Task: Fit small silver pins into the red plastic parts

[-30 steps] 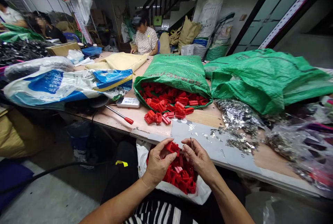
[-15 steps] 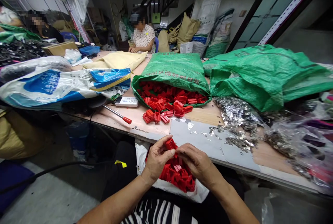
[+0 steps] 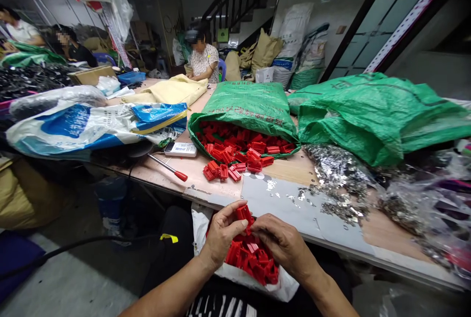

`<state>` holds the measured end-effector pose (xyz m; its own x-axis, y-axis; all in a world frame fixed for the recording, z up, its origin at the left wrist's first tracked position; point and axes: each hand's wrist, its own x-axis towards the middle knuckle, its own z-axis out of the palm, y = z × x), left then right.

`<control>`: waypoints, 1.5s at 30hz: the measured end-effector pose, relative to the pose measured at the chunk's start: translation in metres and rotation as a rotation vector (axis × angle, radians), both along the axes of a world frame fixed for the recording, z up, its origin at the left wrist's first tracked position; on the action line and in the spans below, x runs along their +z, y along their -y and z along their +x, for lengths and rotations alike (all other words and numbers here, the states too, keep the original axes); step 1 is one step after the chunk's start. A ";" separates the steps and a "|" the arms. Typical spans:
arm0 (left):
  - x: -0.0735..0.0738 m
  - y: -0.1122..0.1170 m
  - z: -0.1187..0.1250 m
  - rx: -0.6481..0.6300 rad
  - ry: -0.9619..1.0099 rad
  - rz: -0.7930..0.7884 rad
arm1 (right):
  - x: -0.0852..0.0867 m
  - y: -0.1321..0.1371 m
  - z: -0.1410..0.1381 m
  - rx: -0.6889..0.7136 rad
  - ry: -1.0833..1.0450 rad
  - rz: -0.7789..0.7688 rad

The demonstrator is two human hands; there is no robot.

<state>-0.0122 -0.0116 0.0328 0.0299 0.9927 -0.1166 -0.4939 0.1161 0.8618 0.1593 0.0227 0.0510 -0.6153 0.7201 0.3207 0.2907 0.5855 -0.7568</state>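
Observation:
My left hand point(image 3: 218, 238) is closed around a red plastic part point(image 3: 244, 215), a small hollow block, between thumb and fingers. Close beside it, my right hand point(image 3: 280, 239) has thumb and fingertips pinched together at the part's right side. Whatever lies in that pinch is hidden by the fingers. Both hands are above a white bag point(image 3: 199, 226) on my lap, filled with many red plastic parts of the same kind. Small flat metal pieces point(image 3: 344, 206) are scattered on the table's grey surface ahead of my right hand.
On the table, a green sack point(image 3: 247, 103) spills red parts from its mouth. Another green sack point(image 3: 379, 111) is to the right, above a plastic bag of metal pieces. A red-handled lever point(image 3: 180, 175) and a white device point(image 3: 181, 149) lie left. People sit farther back.
The camera view has shifted slightly, so the table and hands appear a little lower. The red part in my left hand looks somewhat turned; my right fingers stay pinched beside it.

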 end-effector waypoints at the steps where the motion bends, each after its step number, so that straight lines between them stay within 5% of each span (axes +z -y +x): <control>1: -0.001 0.000 0.000 -0.006 0.018 0.002 | 0.000 0.000 0.000 -0.006 -0.008 -0.033; 9: -0.004 0.001 0.005 -0.026 0.018 0.078 | 0.002 0.002 0.001 -0.129 -0.064 -0.336; 23: -0.020 -0.051 -0.007 -0.048 -0.801 0.454 | -0.022 -0.027 0.018 -0.361 0.152 -0.089; 45: -0.030 -0.064 -0.009 -0.191 -0.925 0.544 | -0.027 -0.030 0.023 -0.214 0.298 -0.067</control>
